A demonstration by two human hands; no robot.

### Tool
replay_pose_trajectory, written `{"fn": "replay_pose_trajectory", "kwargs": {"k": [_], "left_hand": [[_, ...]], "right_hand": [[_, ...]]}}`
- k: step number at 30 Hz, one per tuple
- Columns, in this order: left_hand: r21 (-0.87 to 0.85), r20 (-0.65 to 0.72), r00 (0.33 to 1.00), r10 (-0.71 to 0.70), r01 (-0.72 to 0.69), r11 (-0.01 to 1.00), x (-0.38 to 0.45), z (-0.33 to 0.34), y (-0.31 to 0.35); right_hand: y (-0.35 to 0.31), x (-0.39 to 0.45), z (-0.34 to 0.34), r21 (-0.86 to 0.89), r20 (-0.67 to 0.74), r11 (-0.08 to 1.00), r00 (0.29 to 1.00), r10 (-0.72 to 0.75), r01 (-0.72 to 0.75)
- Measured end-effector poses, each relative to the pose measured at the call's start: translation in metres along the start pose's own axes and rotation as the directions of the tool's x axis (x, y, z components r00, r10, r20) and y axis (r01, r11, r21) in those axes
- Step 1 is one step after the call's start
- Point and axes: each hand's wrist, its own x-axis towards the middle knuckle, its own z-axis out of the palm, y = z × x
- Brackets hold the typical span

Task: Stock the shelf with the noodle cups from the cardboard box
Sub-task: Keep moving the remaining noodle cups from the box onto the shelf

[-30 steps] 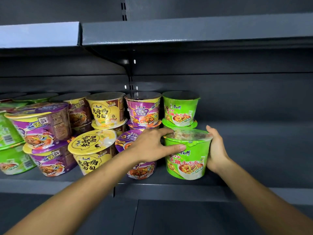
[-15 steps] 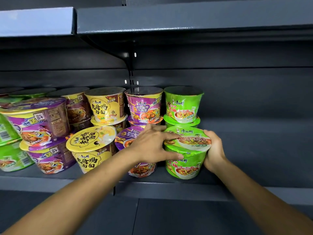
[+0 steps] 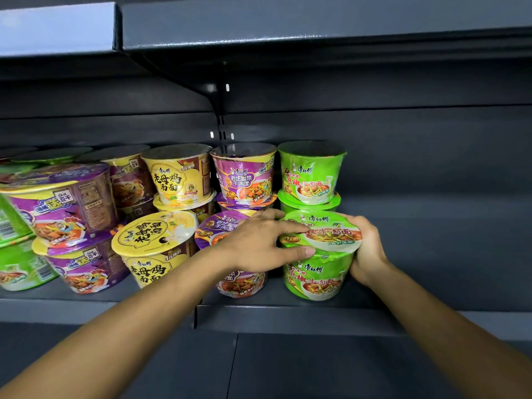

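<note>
Both hands are clasping a green noodle cup (image 3: 319, 254) at the front of the dark shelf (image 3: 288, 315): the left hand (image 3: 259, 243) is curling its grip over the lid's near side, the right hand (image 3: 367, 249) is cupping the far side. The cup is tilting toward me, beside a purple cup (image 3: 239, 283).

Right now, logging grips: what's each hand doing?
Left hand: grips the front green noodle cup.
Right hand: grips the same cup.

Dark grey metal back panel (image 3: 431, 156) under an upper shelf board (image 3: 316, 27), dimly lit
</note>
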Motion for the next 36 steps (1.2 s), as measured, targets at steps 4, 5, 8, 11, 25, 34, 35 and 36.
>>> {"fn": "replay_pose_trajectory", "kwargs": {"k": [4,5,8,11,25,34,35,36], "left_hand": [[-0.012,0.015,1.0,-0.011,0.011,1.0,0.001,0.0,-0.001],[-0.018,0.016,1.0,-0.011,0.011,1.0,0.0,-0.001,0.0],[-0.017,0.027,1.0,-0.007,0.007,1.0,-0.001,-0.001,0.001],[-0.032,0.034,0.999,-0.018,0.019,0.999,-0.002,-0.002,0.001],[0.02,0.005,1.0,-0.013,0.013,1.0,-0.001,0.0,0.001],[0.035,0.026,0.999,-0.032,0.031,0.999,0.0,-0.002,0.003],[0.039,0.035,0.999,-0.033,0.032,0.999,0.0,-0.003,0.004],[0.046,0.043,0.999,-0.034,0.032,0.998,0.0,-0.004,0.004]], "right_hand": [[0.0,0.002,0.0,0.009,-0.016,1.0,1.0,-0.008,0.008],[0.0,0.003,-0.001,0.002,-0.022,1.0,1.0,-0.008,0.008],[-0.001,0.003,0.0,-0.02,-0.049,1.0,0.999,-0.012,0.012],[0.0,0.005,-0.001,-0.029,-0.076,1.0,0.997,-0.007,0.004],[-0.008,0.0,-0.002,-0.043,-0.043,0.998,0.998,-0.044,0.042],[-0.018,0.003,-0.007,-0.171,-0.207,0.976,0.963,-0.172,0.137],[-0.022,0.002,-0.005,-0.213,-0.206,0.961,0.953,-0.222,0.177],[-0.026,0.003,-0.002,-0.265,-0.2,0.937,0.938,-0.283,0.226]]}}
